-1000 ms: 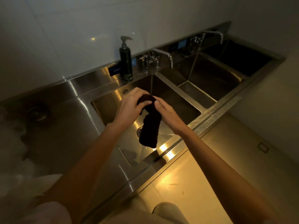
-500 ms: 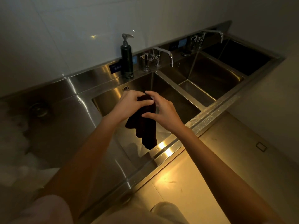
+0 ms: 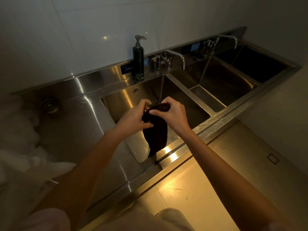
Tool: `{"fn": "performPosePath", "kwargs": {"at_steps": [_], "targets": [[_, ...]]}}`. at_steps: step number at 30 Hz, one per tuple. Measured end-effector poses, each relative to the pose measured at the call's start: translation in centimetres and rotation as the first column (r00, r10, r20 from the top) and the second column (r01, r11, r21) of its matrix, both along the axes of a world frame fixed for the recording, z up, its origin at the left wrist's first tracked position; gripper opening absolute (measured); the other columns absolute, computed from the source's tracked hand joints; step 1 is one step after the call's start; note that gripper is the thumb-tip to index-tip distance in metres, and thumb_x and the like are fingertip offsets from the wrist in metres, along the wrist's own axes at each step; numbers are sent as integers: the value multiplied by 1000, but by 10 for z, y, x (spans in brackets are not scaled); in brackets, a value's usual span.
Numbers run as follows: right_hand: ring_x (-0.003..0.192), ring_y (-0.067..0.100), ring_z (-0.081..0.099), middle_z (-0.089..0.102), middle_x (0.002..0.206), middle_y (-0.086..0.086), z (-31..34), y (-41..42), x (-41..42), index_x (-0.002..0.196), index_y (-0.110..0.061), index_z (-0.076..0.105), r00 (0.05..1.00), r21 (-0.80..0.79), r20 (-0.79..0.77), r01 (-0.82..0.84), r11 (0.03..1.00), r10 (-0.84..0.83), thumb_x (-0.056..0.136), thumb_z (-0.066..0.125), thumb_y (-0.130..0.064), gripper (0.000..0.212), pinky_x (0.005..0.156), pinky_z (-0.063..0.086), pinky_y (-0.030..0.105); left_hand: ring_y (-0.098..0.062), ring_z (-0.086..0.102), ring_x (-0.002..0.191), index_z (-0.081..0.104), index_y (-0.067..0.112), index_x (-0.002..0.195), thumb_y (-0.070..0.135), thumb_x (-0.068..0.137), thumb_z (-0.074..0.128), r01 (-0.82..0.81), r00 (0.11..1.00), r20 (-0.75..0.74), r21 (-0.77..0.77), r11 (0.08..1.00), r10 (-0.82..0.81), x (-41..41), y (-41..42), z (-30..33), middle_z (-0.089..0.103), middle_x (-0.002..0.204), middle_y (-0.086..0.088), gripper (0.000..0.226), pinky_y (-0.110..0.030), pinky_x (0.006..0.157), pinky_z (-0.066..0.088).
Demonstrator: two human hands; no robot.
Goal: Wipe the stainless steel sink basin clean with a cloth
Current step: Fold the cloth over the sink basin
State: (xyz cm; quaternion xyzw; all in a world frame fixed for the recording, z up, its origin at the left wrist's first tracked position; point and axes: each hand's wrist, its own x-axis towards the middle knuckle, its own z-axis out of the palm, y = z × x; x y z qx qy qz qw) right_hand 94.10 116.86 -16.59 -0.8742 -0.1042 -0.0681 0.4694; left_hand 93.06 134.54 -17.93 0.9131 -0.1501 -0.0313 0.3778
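Cloth: dark, hanging long-axis down over the sink nearest the desk's left end, apparently clear of its floor.
Left hand: fingers pinching the side.
Right hand: fingers pinching the top fold, equally near.

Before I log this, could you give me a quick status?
Left hand and right hand both gripping cloth. Cloth hanging above basin, not wiping yet. Nothing in the way.

Commercial kitchen: triple steel sink, tiled wall.
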Motion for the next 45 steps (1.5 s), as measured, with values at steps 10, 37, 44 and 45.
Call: {"fn": "performPosePath", "kwargs": {"at_steps": [10, 37, 44, 45], "targets": [[74, 6, 64, 63, 78, -6, 7, -24, 5, 80, -25, 60, 997, 64, -73, -30, 997, 35, 72, 74, -50, 30, 63, 52, 20, -11, 52, 93, 62, 14, 112, 16, 93, 56, 67, 984, 154, 128, 990, -86, 18, 2, 17, 52, 105, 2, 21, -19, 76, 41], [88, 15, 58, 60, 93, -3, -49, 49, -77, 102, -23, 67, 997, -497, -8, 62, 866, -75, 92, 56, -35, 19, 71, 43, 29, -31, 58, 105, 65, 10, 110, 7, 92, 48, -282, 914, 402, 738, 613, -63, -53, 31, -25, 67, 102, -9, 25, -51, 115, 18], [92, 10, 59, 64, 104, -5, -70, 107, -156, 111, -25, 68, 985, -422, 20, 166, 891, -174, 90, 61, -33, 23, 73, 40, 21, -31, 53, 115, 65, 10, 115, 7, 90, 52, -258, 940, 338, 615, 746, 47, -113, 75, -51, 64, 116, -13, 28, -48, 114, 14], [92, 11, 59, 64, 105, -4, -72, 113, -166, 111, -25, 68, 982, -407, 21, 179, 896, -187, 90, 61, -32, 23, 74, 41, 22, -32, 51, 116, 64, 9, 116, 7, 90, 51, -247, 941, 336, 610, 753, 37, -118, 79, -51, 63, 118, -13, 29, -47, 113, 16]]}}
